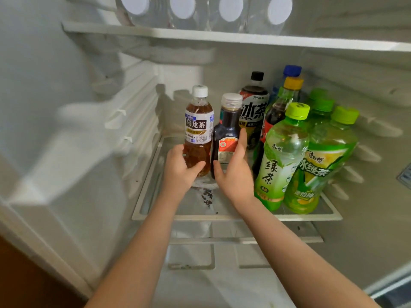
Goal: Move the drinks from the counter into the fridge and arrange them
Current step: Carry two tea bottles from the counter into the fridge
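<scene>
Both my arms reach into the open fridge. My left hand (179, 168) is wrapped around the lower part of an amber oolong tea bottle (198, 127) with a white cap, upright on the glass shelf (235, 216). My right hand (233, 172) cups a dark bottle (226, 134) with a grey cap and red label, thumb on its left, fingers up its right side. The two bottles stand side by side, touching.
Right of them stand a black-capped iced tea bottle (254, 107), a yellow-capped dark bottle (281, 107), a blue-capped bottle (291, 71) and several green tea bottles (282, 156). Water bottles (206, 12) lie on the shelf above. The shelf's left part is bare glass.
</scene>
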The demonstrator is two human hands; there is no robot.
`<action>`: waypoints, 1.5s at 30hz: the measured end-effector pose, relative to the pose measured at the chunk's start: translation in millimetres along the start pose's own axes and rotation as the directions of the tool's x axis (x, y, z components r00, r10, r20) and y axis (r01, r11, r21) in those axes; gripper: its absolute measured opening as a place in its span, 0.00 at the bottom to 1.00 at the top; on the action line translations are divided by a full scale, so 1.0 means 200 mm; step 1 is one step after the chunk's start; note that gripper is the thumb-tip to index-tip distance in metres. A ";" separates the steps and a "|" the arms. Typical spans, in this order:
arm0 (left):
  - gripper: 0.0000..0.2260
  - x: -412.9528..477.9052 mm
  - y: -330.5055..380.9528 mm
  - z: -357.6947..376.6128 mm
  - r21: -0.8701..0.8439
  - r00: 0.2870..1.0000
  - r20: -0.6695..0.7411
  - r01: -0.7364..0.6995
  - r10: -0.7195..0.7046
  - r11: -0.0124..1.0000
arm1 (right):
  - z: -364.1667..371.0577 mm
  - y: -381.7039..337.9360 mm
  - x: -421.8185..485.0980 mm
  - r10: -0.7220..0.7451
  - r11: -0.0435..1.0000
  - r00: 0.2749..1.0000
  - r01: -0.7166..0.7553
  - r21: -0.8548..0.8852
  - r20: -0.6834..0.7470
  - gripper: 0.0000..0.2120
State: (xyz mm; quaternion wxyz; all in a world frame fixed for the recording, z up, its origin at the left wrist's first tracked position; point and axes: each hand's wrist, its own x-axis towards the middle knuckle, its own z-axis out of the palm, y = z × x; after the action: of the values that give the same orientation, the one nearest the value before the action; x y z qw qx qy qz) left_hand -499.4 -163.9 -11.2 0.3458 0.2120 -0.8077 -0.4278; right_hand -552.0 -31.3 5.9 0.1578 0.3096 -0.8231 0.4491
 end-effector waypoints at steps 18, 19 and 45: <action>0.23 0.10 0.05 0.03 -0.062 0.995 0.055 0.092 -0.088 0.994 | 0.08 -0.04 0.11 0.185 0.969 0.982 -0.187 0.162 0.024 0.46; 0.24 0.06 0.07 0.01 -0.072 0.997 0.027 0.079 -0.077 0.994 | 0.08 -0.05 0.07 0.184 0.968 0.982 -0.186 0.169 0.028 0.46; 0.05 -1.37 -0.18 0.43 -0.024 0.724 0.690 0.030 -0.005 0.999 | -0.72 0.51 -1.63 0.609 0.784 0.776 -0.556 -0.277 0.166 0.11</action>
State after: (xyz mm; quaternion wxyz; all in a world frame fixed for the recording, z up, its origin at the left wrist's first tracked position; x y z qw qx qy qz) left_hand -377.0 37.9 -179.1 0.0205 0.0398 -0.8690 -0.4928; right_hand -374.4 250.1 -156.6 -0.0610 0.0728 -0.9344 0.3433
